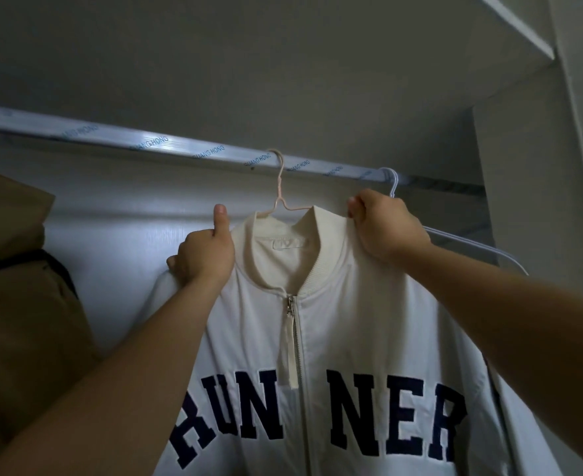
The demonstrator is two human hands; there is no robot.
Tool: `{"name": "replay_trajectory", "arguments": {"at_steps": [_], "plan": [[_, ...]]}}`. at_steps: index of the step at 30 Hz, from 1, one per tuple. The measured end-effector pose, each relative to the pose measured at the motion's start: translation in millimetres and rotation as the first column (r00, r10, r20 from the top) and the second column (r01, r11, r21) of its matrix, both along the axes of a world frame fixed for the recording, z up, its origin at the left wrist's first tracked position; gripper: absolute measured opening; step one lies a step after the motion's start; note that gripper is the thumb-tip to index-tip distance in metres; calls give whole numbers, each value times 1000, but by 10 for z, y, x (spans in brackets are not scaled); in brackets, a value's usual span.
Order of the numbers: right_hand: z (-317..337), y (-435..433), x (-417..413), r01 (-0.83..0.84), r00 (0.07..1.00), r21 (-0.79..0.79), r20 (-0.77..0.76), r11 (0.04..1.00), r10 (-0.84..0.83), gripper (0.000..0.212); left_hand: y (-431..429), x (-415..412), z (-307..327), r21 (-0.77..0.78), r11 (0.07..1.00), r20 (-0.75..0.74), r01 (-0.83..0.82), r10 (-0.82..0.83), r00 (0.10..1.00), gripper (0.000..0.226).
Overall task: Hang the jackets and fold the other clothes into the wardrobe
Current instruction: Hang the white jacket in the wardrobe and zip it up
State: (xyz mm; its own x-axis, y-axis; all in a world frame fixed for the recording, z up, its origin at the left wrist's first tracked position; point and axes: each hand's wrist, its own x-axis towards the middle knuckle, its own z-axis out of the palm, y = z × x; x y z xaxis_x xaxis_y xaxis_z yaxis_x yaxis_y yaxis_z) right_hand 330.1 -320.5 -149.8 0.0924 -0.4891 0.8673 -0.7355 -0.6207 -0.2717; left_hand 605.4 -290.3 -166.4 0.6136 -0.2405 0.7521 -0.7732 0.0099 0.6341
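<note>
A white zip jacket with dark block letters across the chest hangs on a pale pink hanger. The hanger's hook sits over the wardrobe rail. My left hand grips the jacket's left shoulder, thumb pointing up beside the collar. Fingers of my right hand pinch the right shoulder next to the collar. The zip is closed up to the ribbed neck.
A brown jacket hangs at the left on the same rail. An empty white hanger hangs right of my right hand. The wardrobe's side wall stands at the right, with a shelf above.
</note>
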Motion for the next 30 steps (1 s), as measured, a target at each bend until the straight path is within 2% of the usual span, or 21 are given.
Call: {"name": "replay_trajectory", "arguments": {"at_steps": [2,3,6,8,10,13,16,18,20,22,26,30], "plan": [[-81,21,-8,36,998,-85,-52,996,-40,36,13,86,-105,-144,984,30,103,-100,995,68],[-143,34,-13,49,993,-144,-98,988,-64,38,26,140,-201,-209,965,89,161,-145,985,57],[-321,20,-12,48,966,-282,-232,958,-117,44,91,329,-476,-240,949,362,205,-108,926,26],[-369,-12,-5,59,959,-331,-242,942,-145,42,110,417,-524,-214,965,484,152,-30,874,30],[-343,-56,6,44,967,-312,-225,949,-119,37,128,457,-470,-170,980,525,106,-1,851,35],[-205,-74,-12,16,982,-189,-180,982,-50,38,153,521,-328,-109,986,471,127,-61,880,36],[-106,-76,-3,-46,987,-56,-157,997,36,47,156,549,-204,-106,994,426,7,39,904,39],[-66,-97,18,-128,985,45,-111,991,132,50,122,518,-82,-1,999,317,-38,36,948,39],[-27,-126,13,-194,978,161,-52,968,204,52,91,508,50,153,988,179,-11,-17,984,36],[9,-153,-10,-200,976,235,-35,951,214,53,101,547,124,212,977,99,25,-47,994,33],[-52,-189,-90,-92,983,193,-136,977,119,69,191,677,-3,155,987,56,-46,37,998,53],[-243,-267,-293,-39,998,30,-49,999,41,57,205,760,-174,61,998,-111,-4,11,994,75]]}}
